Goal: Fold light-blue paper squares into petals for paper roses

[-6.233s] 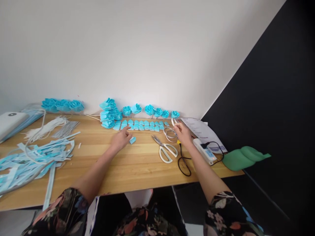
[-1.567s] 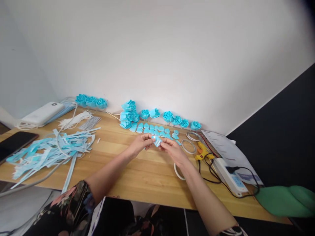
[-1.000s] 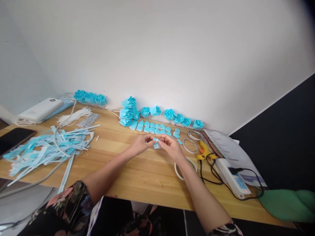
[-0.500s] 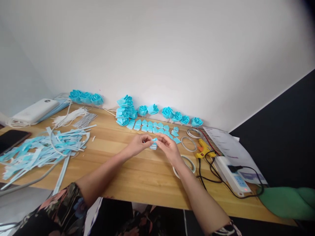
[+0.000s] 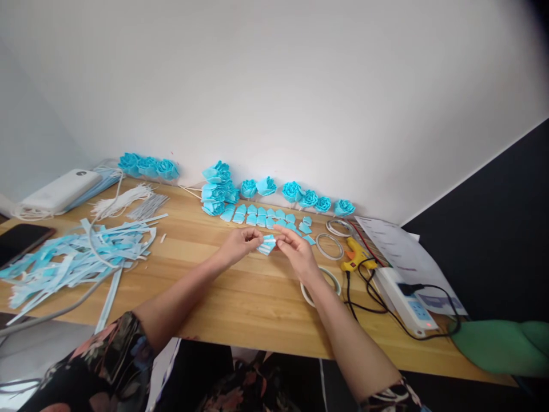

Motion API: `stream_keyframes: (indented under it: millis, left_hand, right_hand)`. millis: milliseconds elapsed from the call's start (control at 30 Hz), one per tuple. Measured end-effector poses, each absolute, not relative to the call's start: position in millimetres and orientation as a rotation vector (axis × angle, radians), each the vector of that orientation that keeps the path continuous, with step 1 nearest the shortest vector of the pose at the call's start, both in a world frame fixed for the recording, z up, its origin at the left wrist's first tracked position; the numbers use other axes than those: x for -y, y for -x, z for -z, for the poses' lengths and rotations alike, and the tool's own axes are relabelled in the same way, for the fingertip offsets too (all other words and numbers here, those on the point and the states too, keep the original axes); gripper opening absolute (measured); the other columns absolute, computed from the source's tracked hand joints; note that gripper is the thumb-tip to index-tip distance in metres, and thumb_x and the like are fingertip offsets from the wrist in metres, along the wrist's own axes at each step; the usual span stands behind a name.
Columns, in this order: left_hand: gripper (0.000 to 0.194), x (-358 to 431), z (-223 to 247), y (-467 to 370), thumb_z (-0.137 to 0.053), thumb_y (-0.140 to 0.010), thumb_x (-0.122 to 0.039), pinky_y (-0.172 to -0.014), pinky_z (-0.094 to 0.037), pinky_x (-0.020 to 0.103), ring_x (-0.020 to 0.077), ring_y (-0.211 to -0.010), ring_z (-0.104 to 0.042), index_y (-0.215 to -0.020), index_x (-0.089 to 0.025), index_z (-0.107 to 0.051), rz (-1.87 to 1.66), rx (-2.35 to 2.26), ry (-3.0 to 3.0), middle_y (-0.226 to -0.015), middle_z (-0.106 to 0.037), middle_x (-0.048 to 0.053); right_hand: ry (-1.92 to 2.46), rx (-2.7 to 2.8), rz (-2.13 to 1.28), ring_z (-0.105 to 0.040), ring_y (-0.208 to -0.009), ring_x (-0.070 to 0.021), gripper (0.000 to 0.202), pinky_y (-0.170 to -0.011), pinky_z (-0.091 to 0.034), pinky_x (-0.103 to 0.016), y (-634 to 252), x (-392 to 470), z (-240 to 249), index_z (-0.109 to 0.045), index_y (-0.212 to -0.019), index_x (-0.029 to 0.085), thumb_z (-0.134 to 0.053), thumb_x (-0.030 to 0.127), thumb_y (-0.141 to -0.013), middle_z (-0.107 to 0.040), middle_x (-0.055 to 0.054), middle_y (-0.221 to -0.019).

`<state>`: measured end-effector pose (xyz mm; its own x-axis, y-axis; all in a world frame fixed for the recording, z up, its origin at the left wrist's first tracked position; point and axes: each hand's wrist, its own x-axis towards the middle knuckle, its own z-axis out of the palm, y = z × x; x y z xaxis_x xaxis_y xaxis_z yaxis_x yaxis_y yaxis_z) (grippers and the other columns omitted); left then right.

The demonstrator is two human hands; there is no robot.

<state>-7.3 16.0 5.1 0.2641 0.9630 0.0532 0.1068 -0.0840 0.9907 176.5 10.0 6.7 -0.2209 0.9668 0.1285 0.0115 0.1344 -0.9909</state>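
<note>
Between my hands is a small blue petal piece point(image 5: 266, 246) with white stripes across it, held just above the table. My left hand point(image 5: 241, 245) pinches its left edge between thumb and fingers. On the other edge, my right hand point(image 5: 295, 252) grips it the same way, fingers closed. Just beyond my hands, rows of similar blue petal pieces point(image 5: 251, 215) lie on the wood, some of them hidden behind my right hand. A roll of white tape point(image 5: 332, 280) lies flat, partly covered by my right forearm.
Blue fabric roses point(image 5: 292, 193) line the wall. Cut blue strips point(image 5: 81, 257) and white ties point(image 5: 122, 200) lie at left, near a phone point(image 5: 21, 243) and power bank point(image 5: 62, 191). At right are tape rings point(image 5: 329, 246), a yellow glue gun point(image 5: 358, 254), cables and a power strip point(image 5: 405, 303).
The petal piece has turned and spread wider between my fingers, showing more of its striped face. My hands have moved slightly apart; both still pinch it.
</note>
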Motion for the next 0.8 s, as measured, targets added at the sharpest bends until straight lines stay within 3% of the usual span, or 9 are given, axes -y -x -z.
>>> stream_keyframes:
  millis: [167, 300, 400, 533, 800]
  left_hand:
    - [0.033, -18, -5, 9, -0.060, -0.072, -0.047, -0.049, -0.032, 0.021, 0.0073, -0.048, -0.041, -0.070, -0.015, -0.055, -1.023, -1.055, -1.398, -0.054, -0.049, -0.004]
    - [0.033, -20, 2, 7, -0.059, -0.074, -0.048, -0.048, -0.031, 0.020, 0.0072, -0.048, -0.040, -0.074, -0.015, -0.056, -1.030, -1.041, -1.411, -0.054, -0.048, -0.004]
    - [0.029, -18, 4, 5, -0.059, -0.075, -0.044, -0.049, -0.033, 0.020, 0.0082, -0.052, -0.044, -0.077, -0.015, -0.057, -1.103, -1.054, -1.479, -0.061, -0.053, -0.002]
    - [0.023, -10, 0, 1, -0.056, -0.081, -0.037, -0.055, -0.037, 0.022, 0.0103, -0.060, -0.049, -0.075, -0.016, -0.058, -1.269, -1.163, -1.674, -0.067, -0.058, 0.000]
    - [0.015, -5, -1, -2, -0.058, -0.082, -0.029, -0.059, -0.038, 0.022, 0.0108, -0.061, -0.050, -0.084, -0.016, -0.066, -1.184, -1.195, -1.958, -0.071, -0.062, 0.001]
  right_hand:
    - [1.016, 1.393, -1.335, -0.062, -0.085, -0.0205, 0.035, -0.076, -0.052, -0.034, -179, -11, -7, -0.067, -0.107, 0.024, -0.059, 0.045, -0.080, -0.069, -0.005, -0.095]
    - [1.074, 1.488, -1.279, -0.062, -0.074, -0.0184, 0.026, -0.070, -0.051, -0.032, -178, -11, -5, -0.071, -0.091, 0.023, -0.065, 0.043, -0.075, -0.069, -0.003, -0.079]
    - [1.129, 1.561, -1.127, -0.061, -0.069, -0.0178, 0.019, -0.067, -0.049, -0.031, -177, -11, -2, -0.069, -0.082, 0.022, -0.065, 0.040, -0.075, -0.067, -0.001, -0.073]
    - [1.176, 1.653, -0.832, -0.062, -0.072, -0.0185, 0.015, -0.069, -0.048, -0.031, -176, -9, -1, -0.068, -0.083, 0.022, -0.060, 0.034, -0.079, -0.069, -0.003, -0.079]
    - [1.103, 1.922, -0.398, -0.061, -0.071, -0.0180, 0.014, -0.070, -0.048, -0.031, -172, -5, -2, -0.068, -0.085, 0.024, -0.054, 0.024, -0.083, -0.067, -0.003, -0.078]
